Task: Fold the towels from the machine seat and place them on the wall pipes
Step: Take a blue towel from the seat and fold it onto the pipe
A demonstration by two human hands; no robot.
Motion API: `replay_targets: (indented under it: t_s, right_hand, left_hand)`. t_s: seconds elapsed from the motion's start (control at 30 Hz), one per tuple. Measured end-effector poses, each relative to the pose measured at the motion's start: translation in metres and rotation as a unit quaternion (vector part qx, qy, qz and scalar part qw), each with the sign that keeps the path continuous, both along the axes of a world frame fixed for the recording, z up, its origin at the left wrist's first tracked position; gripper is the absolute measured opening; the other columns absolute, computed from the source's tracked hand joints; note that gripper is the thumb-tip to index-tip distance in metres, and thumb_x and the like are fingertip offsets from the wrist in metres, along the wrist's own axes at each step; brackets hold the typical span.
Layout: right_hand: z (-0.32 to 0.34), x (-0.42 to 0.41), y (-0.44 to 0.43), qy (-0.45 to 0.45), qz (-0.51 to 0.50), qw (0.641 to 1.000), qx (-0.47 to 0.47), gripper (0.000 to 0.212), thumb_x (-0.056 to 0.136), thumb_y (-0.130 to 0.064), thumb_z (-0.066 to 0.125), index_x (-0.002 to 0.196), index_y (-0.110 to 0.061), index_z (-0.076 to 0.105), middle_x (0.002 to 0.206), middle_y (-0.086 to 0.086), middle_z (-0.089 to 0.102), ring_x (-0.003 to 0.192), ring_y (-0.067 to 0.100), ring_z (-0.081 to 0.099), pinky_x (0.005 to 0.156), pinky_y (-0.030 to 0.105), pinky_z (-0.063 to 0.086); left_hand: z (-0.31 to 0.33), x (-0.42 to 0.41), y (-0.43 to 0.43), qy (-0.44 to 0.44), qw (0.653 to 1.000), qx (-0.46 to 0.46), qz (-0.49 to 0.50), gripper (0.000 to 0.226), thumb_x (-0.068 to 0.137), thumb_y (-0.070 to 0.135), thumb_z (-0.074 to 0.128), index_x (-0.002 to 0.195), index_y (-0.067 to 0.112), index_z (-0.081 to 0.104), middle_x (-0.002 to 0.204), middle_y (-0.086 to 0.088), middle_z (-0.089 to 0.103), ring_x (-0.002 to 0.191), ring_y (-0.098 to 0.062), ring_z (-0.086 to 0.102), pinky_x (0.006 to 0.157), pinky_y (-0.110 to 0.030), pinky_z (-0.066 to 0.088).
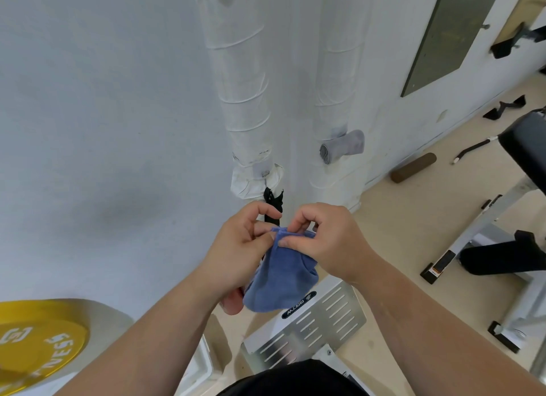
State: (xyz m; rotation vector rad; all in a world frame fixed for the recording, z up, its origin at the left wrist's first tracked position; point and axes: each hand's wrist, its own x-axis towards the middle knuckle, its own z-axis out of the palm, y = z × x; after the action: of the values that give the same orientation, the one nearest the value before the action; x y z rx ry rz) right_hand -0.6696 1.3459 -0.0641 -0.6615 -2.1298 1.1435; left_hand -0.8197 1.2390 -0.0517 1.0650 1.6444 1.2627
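Both the left hand (242, 248) and right hand (328, 242) pinch the blue towel (280, 280) top edge between thumb and fingertips, letting it hang below them to line up a fold.

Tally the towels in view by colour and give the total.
Blue towel: 1, pinched by left hand and right hand
Grey towel: 1, rolled, on the pipe
Total: 2
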Motion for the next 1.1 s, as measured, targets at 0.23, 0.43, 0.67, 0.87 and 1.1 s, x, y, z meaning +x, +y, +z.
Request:
replay_targets:
  t_s: [0.23,0.43,0.67,0.87,1.1]
  right_hand:
    - [-0.003,0.001,0.003,-0.001,-0.011,0.998,0.069,0.025,0.072,-0.012,0.087,0.070,-0.012,0.062,0.064,-0.003,0.061,0.065,0.008,0.055,0.060,0.012,0.039]
    - [-0.015,0.007,0.015,-0.103,0.030,0.993,0.043,0.031,0.070,-0.025,0.086,0.083,-0.031,0.059,0.071,-0.006,0.061,0.079,0.012,0.056,0.071,0.026,0.046]
    - [-0.015,0.020,0.047,-0.182,0.023,0.953,0.240,0.022,0.081,-0.049,0.069,0.076,-0.028,0.072,0.093,-0.011,0.059,0.093,0.018,0.050,0.085,0.039,0.040]
    - [0.021,0.024,0.064,-0.161,-0.007,0.976,0.145,0.019,0.093,-0.034,0.069,0.077,-0.034,0.061,0.129,-0.014,0.057,0.119,0.003,0.052,0.095,0.023,0.038]
    - [0.028,0.015,0.050,0.005,0.020,0.997,-0.075,0.014,0.097,-0.008,0.063,0.091,-0.017,0.053,0.076,0.004,0.064,0.069,0.018,0.052,0.067,0.037,0.042]
  left_hand:
    - [-0.003,0.004,0.001,-0.046,0.999,0.024,-0.014,0.029,0.093,-0.003,0.065,0.114,0.017,0.061,0.087,-0.008,0.079,0.083,-0.022,0.073,0.075,-0.028,0.057]
    - [-0.006,-0.008,0.007,-0.016,0.995,0.039,0.086,0.030,0.095,-0.008,0.057,0.102,0.017,0.071,0.077,-0.007,0.075,0.073,-0.013,0.065,0.071,-0.026,0.051]
    - [0.001,-0.042,0.017,0.127,0.984,0.057,0.115,0.038,0.096,-0.008,0.049,0.082,0.018,0.072,0.079,0.015,0.070,0.077,0.003,0.061,0.072,-0.011,0.045]
    - [0.007,-0.049,0.026,0.130,0.978,0.079,0.142,0.045,0.096,-0.010,0.047,0.078,0.021,0.075,0.081,0.018,0.073,0.071,0.005,0.062,0.066,-0.010,0.046]
    - [0.017,-0.056,0.031,0.086,0.989,0.083,0.092,0.043,0.099,-0.006,0.048,0.100,0.030,0.070,0.087,0.004,0.074,0.080,-0.010,0.066,0.078,-0.029,0.055]
